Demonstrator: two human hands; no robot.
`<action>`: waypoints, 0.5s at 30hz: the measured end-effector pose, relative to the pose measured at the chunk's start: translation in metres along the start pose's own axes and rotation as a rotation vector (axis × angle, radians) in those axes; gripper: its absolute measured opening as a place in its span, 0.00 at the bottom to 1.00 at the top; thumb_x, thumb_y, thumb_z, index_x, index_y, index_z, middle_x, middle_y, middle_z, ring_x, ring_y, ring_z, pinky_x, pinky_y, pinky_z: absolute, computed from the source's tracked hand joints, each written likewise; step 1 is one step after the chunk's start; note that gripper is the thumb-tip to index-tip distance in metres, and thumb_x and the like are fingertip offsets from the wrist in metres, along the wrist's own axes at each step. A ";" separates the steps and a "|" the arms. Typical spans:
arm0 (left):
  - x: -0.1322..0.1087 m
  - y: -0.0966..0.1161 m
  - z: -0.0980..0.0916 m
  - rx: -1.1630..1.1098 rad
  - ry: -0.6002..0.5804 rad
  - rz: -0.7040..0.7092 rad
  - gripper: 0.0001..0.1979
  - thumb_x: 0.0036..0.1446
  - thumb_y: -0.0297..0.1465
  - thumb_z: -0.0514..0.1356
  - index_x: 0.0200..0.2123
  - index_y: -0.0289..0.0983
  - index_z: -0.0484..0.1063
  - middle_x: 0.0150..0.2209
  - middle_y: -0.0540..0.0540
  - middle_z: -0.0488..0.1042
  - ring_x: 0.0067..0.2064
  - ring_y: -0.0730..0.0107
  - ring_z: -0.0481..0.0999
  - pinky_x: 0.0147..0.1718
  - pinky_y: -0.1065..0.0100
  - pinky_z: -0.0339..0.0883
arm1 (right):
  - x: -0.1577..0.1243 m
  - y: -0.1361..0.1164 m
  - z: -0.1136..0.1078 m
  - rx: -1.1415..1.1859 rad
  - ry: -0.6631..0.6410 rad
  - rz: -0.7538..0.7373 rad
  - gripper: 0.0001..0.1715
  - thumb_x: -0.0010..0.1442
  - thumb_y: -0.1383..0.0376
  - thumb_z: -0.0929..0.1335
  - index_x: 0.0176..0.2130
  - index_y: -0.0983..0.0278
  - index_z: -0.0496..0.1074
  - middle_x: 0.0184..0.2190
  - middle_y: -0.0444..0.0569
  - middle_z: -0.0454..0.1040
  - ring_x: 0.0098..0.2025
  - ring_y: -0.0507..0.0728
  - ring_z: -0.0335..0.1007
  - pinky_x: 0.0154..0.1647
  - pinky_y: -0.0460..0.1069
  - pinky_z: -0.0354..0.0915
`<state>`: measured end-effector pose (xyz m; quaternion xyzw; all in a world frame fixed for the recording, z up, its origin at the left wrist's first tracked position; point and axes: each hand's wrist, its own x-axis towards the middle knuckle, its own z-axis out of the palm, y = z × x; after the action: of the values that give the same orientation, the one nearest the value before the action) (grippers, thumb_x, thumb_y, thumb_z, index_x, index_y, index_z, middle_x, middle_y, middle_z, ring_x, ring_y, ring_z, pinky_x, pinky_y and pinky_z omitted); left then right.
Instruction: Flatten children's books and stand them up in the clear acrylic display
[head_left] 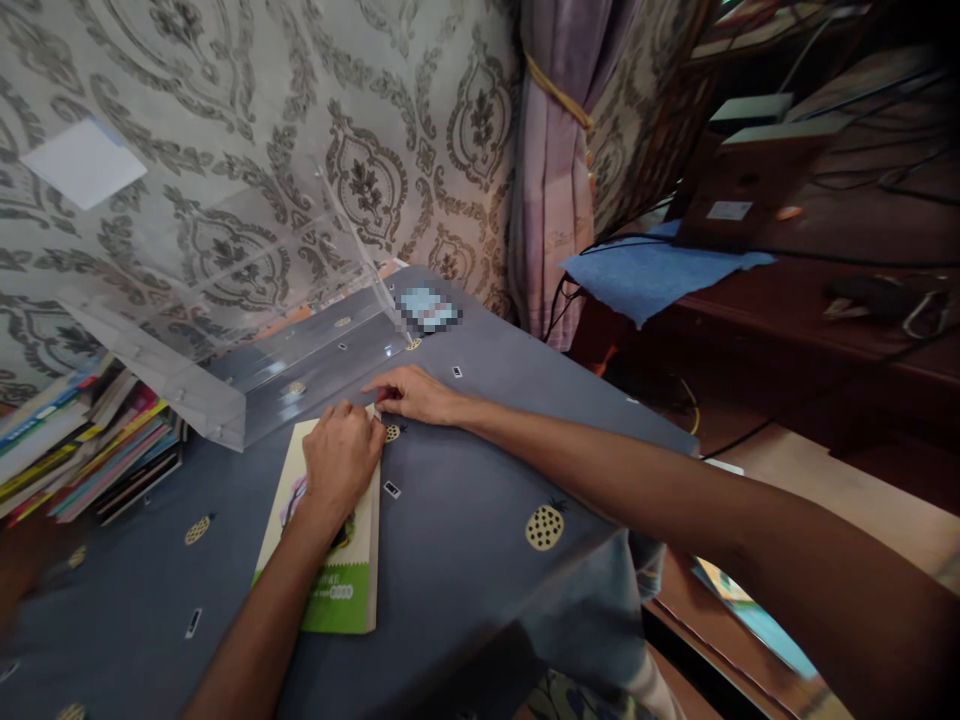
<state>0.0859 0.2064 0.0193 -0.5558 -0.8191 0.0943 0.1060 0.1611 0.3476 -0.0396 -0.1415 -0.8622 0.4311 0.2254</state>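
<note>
A thin book [352,590] with a cream and green cover lies flat on the grey-blue tablecloth [465,520]. My left hand [341,462] rests on its upper part, fingers curled at the book's top edge. My right hand [412,393] reaches in from the right and pinches the book's top right corner, fingers closed on it. Just beyond both hands stands a clear acrylic box [247,330], its open side facing the book.
A pile of colourful books [82,445] lies at the left edge. A patterned wall and a purple curtain [551,170] stand behind. To the right is a dark wooden bench with a blue cloth [652,275], a box and cables.
</note>
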 end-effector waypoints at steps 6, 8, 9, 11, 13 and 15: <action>0.001 -0.001 0.003 -0.008 0.011 0.005 0.19 0.68 0.34 0.47 0.39 0.36 0.78 0.44 0.38 0.77 0.48 0.54 0.76 0.38 0.62 0.66 | -0.002 -0.003 0.001 -0.040 0.008 0.012 0.23 0.58 0.77 0.70 0.52 0.63 0.77 0.33 0.45 0.79 0.35 0.51 0.74 0.40 0.45 0.65; 0.000 -0.001 0.003 -0.014 0.016 0.006 0.19 0.68 0.34 0.47 0.39 0.36 0.78 0.44 0.38 0.77 0.48 0.53 0.76 0.38 0.61 0.66 | -0.002 -0.004 0.000 -0.046 0.001 0.016 0.23 0.58 0.77 0.70 0.53 0.64 0.77 0.33 0.45 0.80 0.35 0.51 0.74 0.40 0.45 0.65; 0.000 -0.001 0.002 -0.018 0.014 0.005 0.19 0.68 0.34 0.47 0.39 0.36 0.78 0.44 0.38 0.77 0.48 0.53 0.76 0.38 0.61 0.66 | -0.002 -0.004 -0.001 -0.043 -0.004 0.017 0.23 0.58 0.77 0.70 0.53 0.64 0.77 0.33 0.46 0.80 0.35 0.51 0.74 0.40 0.45 0.65; 0.000 -0.001 0.002 -0.021 0.007 -0.001 0.19 0.67 0.35 0.48 0.39 0.36 0.78 0.44 0.38 0.77 0.48 0.53 0.76 0.38 0.61 0.66 | -0.002 -0.004 -0.002 -0.033 -0.012 0.019 0.23 0.59 0.76 0.70 0.53 0.65 0.77 0.33 0.46 0.79 0.35 0.51 0.74 0.40 0.46 0.65; 0.000 -0.001 0.001 -0.019 -0.003 -0.006 0.19 0.67 0.35 0.48 0.39 0.36 0.78 0.44 0.38 0.76 0.49 0.54 0.75 0.38 0.62 0.66 | -0.001 -0.004 -0.003 -0.025 -0.013 0.016 0.23 0.59 0.75 0.70 0.53 0.66 0.76 0.33 0.46 0.79 0.35 0.52 0.73 0.40 0.46 0.65; 0.001 -0.002 0.001 -0.016 -0.010 -0.005 0.19 0.67 0.35 0.48 0.39 0.36 0.78 0.45 0.38 0.76 0.49 0.54 0.75 0.39 0.62 0.66 | -0.001 -0.003 -0.002 -0.018 -0.013 0.013 0.22 0.59 0.75 0.70 0.53 0.65 0.77 0.33 0.46 0.79 0.35 0.52 0.73 0.40 0.46 0.65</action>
<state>0.0839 0.2062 0.0186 -0.5541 -0.8218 0.0902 0.0978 0.1635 0.3467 -0.0359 -0.1465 -0.8666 0.4255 0.2156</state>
